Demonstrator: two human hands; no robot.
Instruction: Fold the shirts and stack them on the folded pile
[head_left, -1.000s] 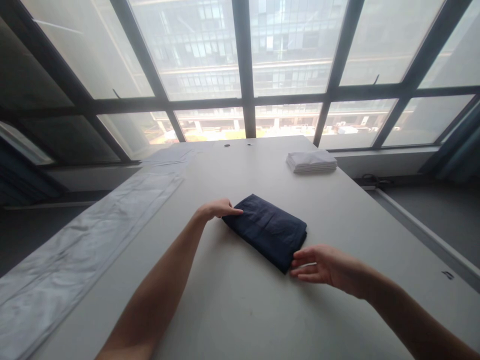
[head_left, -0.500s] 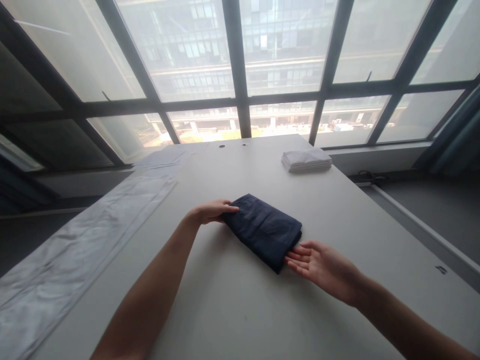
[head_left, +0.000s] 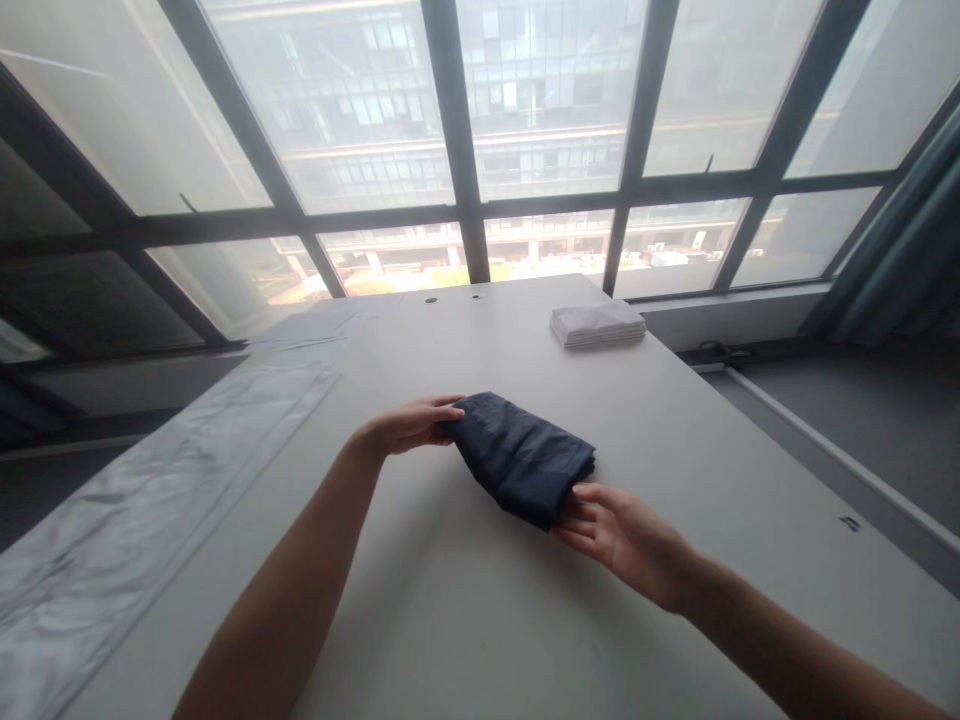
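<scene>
Left hand's pinching one end of the folded navy cloth mid-desk; right hand's fingers are half-curled at the other end, can't tell if they're actually gripping tbh.

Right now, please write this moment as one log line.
left hand: grips dark cloth | right hand: fingers at cloth's opposite end | white stack: on table, beyond cloth
</scene>
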